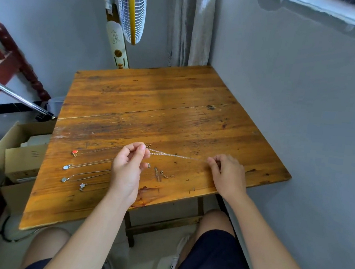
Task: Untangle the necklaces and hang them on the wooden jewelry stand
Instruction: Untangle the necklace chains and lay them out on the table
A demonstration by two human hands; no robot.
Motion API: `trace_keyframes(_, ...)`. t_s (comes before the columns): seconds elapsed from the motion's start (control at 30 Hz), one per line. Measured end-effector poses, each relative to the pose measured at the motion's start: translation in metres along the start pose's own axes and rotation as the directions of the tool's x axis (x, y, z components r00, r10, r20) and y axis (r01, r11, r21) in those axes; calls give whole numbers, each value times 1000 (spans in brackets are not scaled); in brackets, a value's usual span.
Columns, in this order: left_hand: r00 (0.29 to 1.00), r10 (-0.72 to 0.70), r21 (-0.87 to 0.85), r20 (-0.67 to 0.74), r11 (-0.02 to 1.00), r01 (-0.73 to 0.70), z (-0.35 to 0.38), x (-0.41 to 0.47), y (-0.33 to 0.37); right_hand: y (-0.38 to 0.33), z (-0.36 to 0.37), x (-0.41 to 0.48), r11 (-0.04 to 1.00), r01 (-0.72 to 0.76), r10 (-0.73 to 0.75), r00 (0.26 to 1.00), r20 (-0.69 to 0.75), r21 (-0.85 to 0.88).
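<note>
A thin silver chain [176, 155] is stretched taut just above the wooden table [157, 110]. My left hand [128, 168] pinches its left end and my right hand [227, 174] pinches its right end. To the left of my left hand several necklaces lie in rows: one with a red pendant [74, 152], two with pale blue pendants [66, 167] [64, 179], and one with a silver flower pendant [82, 186]. Loose chain ends with clasps [163, 174] lie between my hands. No jewelry stand is in view.
A standing fan [130, 9] is behind the table's far edge. Open cardboard boxes [23, 151] sit left of the table. A metal pole [16, 95] slants in from the left. A grey wall runs close along the table's right side.
</note>
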State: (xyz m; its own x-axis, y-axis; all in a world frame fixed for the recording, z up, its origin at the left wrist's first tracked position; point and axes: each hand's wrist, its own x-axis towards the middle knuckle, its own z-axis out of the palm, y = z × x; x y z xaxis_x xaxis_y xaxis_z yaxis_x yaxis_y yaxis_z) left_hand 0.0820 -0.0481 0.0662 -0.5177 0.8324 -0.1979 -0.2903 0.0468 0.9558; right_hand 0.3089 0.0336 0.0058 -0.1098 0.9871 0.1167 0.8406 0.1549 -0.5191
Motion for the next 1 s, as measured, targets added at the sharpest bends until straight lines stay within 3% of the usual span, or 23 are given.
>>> trace_keyframes(0.17, 996, -17, -220, 83, 975, 34, -7, -1, 15, -11, 7, -7, 997, 72, -73, 997, 20, 10)
trace_keyframes(0.47, 971, 204, -192, 121, 965, -179, -24, -16, 58, -55, 20, -29, 938, 255, -294, 944, 151, 234)
trace_keyframes(0.67, 949, 305, 78, 73, 947, -311, -46, -20, 47, -79, 32, -35, 938, 315, -338, 925, 175, 147)
trace_keyframes(0.83, 974, 227, 211, -14, 953, -219, -78, -18, 11, -83, 31, -31, 957, 220, -253, 951, 177, 188)
trace_keyframes(1.0, 985, 158, 308, -73, 943, -128, -100, -19, -14, -93, 31, -31, 973, 222, -231, 951, 205, 63)
